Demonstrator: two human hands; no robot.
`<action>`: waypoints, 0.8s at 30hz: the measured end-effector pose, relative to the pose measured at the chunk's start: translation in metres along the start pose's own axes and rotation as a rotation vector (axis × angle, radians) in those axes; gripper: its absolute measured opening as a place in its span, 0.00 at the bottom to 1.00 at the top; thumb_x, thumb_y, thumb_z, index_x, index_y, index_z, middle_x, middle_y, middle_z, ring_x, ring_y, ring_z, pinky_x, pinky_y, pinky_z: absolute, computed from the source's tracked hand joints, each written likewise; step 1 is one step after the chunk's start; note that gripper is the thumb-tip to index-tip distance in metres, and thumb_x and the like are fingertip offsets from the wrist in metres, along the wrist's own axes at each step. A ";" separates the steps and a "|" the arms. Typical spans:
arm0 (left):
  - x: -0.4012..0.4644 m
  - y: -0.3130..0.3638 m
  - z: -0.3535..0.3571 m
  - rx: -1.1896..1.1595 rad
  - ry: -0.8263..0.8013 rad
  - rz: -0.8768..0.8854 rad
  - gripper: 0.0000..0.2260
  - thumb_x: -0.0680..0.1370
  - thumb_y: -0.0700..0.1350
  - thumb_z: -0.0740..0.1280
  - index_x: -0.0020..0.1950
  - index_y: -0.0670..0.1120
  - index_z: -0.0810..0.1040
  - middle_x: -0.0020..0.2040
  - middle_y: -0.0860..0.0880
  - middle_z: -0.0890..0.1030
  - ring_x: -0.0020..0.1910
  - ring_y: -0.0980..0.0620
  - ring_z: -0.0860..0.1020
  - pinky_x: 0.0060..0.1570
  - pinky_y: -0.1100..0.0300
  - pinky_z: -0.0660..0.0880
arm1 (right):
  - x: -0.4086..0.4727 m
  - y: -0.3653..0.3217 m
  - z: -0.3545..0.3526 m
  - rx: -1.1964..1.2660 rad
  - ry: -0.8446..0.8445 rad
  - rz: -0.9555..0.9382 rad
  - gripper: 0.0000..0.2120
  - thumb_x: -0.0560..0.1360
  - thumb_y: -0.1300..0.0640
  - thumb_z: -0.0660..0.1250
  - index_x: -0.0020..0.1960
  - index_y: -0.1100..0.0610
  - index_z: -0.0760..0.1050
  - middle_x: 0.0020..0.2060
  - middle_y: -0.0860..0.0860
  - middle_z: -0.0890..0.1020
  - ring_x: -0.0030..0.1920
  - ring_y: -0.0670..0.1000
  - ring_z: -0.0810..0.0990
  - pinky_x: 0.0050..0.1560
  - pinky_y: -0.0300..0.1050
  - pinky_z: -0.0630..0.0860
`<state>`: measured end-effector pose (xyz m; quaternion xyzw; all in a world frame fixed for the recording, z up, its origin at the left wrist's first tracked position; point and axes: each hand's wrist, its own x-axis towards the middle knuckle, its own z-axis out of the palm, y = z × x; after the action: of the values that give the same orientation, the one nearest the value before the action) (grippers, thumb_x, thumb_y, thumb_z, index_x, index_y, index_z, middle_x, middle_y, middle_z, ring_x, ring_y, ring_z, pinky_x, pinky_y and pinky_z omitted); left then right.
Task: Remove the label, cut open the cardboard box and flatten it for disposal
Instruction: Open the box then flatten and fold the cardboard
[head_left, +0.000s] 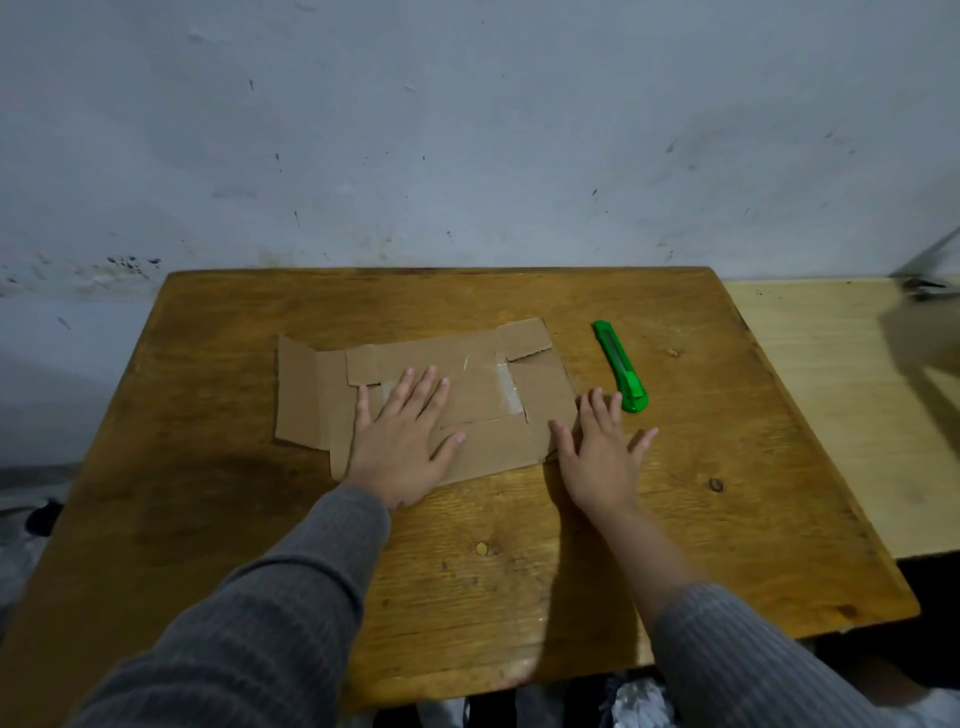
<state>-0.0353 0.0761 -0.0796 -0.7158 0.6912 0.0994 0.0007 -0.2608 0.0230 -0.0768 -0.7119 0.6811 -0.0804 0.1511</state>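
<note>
The cardboard box (483, 395) lies flattened on the wooden table (727, 441), its flaps spread out and a strip of clear tape across its middle. My left hand (400, 441) presses flat on the cardboard's near left part, fingers straight and spread. My right hand (597, 452) lies flat at the cardboard's right edge, mostly on the table, fingers spread. A green utility knife (621, 366) lies on the table just right of the cardboard, its near end close to my right fingertips. No label is visible on the cardboard.
A grey-white wall (467, 130) stands right behind the table. A paler wooden surface (831, 389) adjoins the table on the right, with a metal object (924, 288) at its far corner. Crumpled material (639, 701) lies below the table's near edge.
</note>
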 end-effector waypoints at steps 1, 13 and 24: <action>0.000 0.000 0.001 0.005 0.015 0.001 0.32 0.78 0.66 0.39 0.79 0.54 0.40 0.78 0.56 0.38 0.77 0.54 0.37 0.72 0.36 0.38 | -0.001 -0.001 0.000 0.072 0.010 -0.005 0.28 0.80 0.43 0.50 0.76 0.55 0.56 0.77 0.49 0.54 0.77 0.48 0.42 0.69 0.63 0.31; 0.000 0.000 0.000 0.012 0.015 0.004 0.33 0.77 0.67 0.38 0.79 0.53 0.41 0.78 0.56 0.39 0.77 0.54 0.37 0.72 0.35 0.39 | -0.022 -0.030 -0.007 0.719 0.067 -0.109 0.21 0.80 0.60 0.58 0.73 0.53 0.64 0.67 0.50 0.74 0.66 0.45 0.71 0.65 0.40 0.70; -0.001 0.000 -0.002 -0.003 0.002 0.013 0.31 0.78 0.65 0.40 0.79 0.53 0.41 0.79 0.56 0.39 0.77 0.54 0.37 0.72 0.36 0.39 | -0.032 -0.042 -0.007 0.434 -0.178 -0.377 0.21 0.83 0.54 0.48 0.75 0.52 0.57 0.75 0.44 0.57 0.74 0.39 0.50 0.76 0.50 0.43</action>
<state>-0.0349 0.0765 -0.0780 -0.7112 0.6958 0.0998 -0.0018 -0.2256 0.0550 -0.0536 -0.7812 0.4877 -0.1879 0.3414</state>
